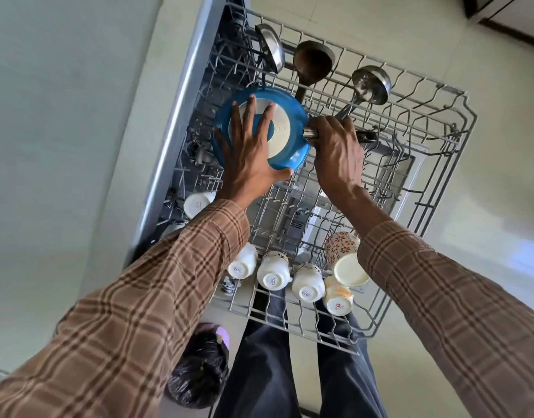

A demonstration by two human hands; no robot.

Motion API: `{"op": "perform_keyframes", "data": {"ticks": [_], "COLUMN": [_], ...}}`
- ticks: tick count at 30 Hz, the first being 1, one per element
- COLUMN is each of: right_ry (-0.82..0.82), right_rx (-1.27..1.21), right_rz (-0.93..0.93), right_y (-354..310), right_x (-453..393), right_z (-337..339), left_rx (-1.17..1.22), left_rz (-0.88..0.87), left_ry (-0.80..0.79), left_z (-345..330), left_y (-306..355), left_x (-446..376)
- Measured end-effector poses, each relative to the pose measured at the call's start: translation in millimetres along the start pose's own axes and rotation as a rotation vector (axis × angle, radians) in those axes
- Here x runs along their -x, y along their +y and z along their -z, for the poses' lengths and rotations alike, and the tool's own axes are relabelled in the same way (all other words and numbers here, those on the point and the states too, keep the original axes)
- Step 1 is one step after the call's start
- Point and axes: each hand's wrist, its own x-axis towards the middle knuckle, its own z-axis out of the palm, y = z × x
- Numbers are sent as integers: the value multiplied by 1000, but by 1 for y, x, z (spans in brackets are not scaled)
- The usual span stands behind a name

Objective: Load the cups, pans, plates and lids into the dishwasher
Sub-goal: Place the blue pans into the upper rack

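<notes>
A blue pan (pixel 292 152) lies upside down over the pulled-out dishwasher rack (pixel 434 164), its silver base facing up. My left hand (pixel 247 152) presses flat on that base with spread fingers, thumb at the pan's near rim. My right hand (pixel 335 149) grips the pan's dark handle (pixel 366 136) just past the metal collar. Several white cups (pixel 273 274) stand upside down along the rack's near edge, with a red-flowered cup (pixel 342 247) lying beside them. One more white cup (pixel 196 203) sits lower at the left.
Three ladles (pixel 312 63) stand at the rack's far side. The dishwasher's grey side panel (pixel 181 116) runs along the left. A black bag (pixel 199 372) lies on the floor by my legs. Pale floor surrounds the rack on the right.
</notes>
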Motion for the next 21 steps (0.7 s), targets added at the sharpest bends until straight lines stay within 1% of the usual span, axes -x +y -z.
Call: {"op": "perform_keyframes", "data": {"ticks": [10, 13, 18, 21], "right_ry": [-42, -66, -66, -69], "right_rx": [-37, -56, -59, -40], "right_rz": [-46, -45, -14, -8], "right_y": [0, 2, 4, 3], "right_x": [2, 2, 3, 4], "right_z": [0, 3, 5, 4], "left_rx": [10, 9, -55, -51], "left_rz": [-2, -2, 5, -3], "left_ry": [-44, -48, -33, -33], "left_z": [0, -1, -7, -10], "left_y": [-1, -1, 4, 3], "left_x": [-1, 1, 6, 7]}}
